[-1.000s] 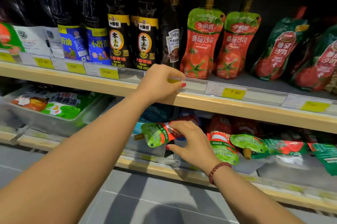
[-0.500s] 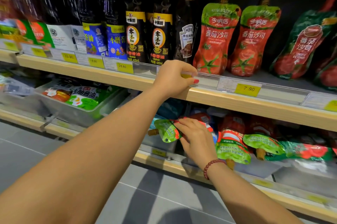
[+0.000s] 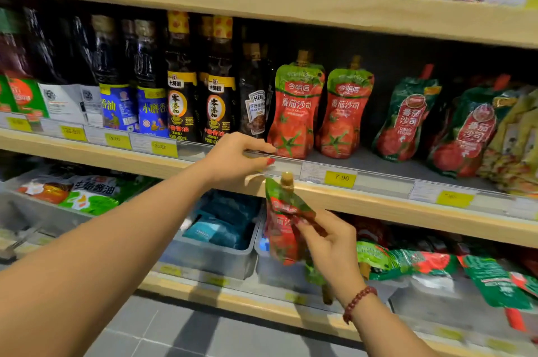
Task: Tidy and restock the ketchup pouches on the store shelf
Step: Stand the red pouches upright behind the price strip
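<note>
Pinching the ketchup pouch (image 3: 283, 221), your right hand (image 3: 332, 246) has lifted it from the bin (image 3: 275, 275) for shelving; left hand (image 3: 235, 158) grips the price rail (image 3: 378, 180).

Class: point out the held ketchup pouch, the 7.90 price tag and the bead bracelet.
held ketchup pouch (image 3: 281, 240), head view: red lower body.
7.90 price tag (image 3: 340, 178), head view: yellow centre.
bead bracelet (image 3: 357, 302), head view: beads across wrist.

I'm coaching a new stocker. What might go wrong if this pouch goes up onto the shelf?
1. The right hand pinches the pouch with fingertips only; it may slip and drop.
2. Its cap sits just under the rail that the left hand grips; it may snag there.
3. The two upright pouches stand near the edge; a nudge might topple them.
</note>
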`<state>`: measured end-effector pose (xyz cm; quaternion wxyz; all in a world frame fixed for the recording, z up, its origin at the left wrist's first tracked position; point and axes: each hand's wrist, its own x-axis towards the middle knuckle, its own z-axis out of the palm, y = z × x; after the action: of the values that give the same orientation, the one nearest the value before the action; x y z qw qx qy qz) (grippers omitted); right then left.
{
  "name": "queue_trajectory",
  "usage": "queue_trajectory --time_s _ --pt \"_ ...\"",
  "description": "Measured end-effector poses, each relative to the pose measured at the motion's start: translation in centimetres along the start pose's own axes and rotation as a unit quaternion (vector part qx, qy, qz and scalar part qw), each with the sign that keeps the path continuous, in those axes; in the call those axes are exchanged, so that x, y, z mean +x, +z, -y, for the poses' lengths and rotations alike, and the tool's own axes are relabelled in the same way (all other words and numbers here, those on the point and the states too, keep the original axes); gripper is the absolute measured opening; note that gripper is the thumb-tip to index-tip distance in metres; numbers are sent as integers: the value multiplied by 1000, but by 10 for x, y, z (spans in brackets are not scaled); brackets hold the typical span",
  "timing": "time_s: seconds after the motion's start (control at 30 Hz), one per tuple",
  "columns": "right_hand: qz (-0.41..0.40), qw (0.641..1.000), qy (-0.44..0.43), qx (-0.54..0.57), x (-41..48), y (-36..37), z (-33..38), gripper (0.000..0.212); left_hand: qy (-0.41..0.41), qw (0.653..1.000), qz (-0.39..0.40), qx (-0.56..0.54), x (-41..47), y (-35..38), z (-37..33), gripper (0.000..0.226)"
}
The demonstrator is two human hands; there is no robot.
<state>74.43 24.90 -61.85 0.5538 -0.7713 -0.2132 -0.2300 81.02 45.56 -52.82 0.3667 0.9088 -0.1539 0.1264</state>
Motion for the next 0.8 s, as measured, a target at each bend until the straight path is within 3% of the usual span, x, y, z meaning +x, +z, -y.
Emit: queue_trajectory --time_s 0.17,0.3,0.47,0.63,0.73,0.8 --pt "-96 984 77 126 20 -10 17 19 13 979 7 -204 -16 -1 -23 30" --pt "-135 971 73 181 33 -17 32 15 38 951 86 -296 -29 14 -40 42" --pt "-154 965 68 203 51 -33 50 16 42 933 158 -319 -30 34 -51 49" --pt "-112 969 96 197 70 -52 66 19 48 931 123 -340 -18 40 -66 43" --pt "-122 980 85 133 72 -60 65 11 47 938 104 -326 -8 41 -72 37" --pt "-151 982 72 85 70 -67 59 27 41 939 73 -335 0 41 -77 37"
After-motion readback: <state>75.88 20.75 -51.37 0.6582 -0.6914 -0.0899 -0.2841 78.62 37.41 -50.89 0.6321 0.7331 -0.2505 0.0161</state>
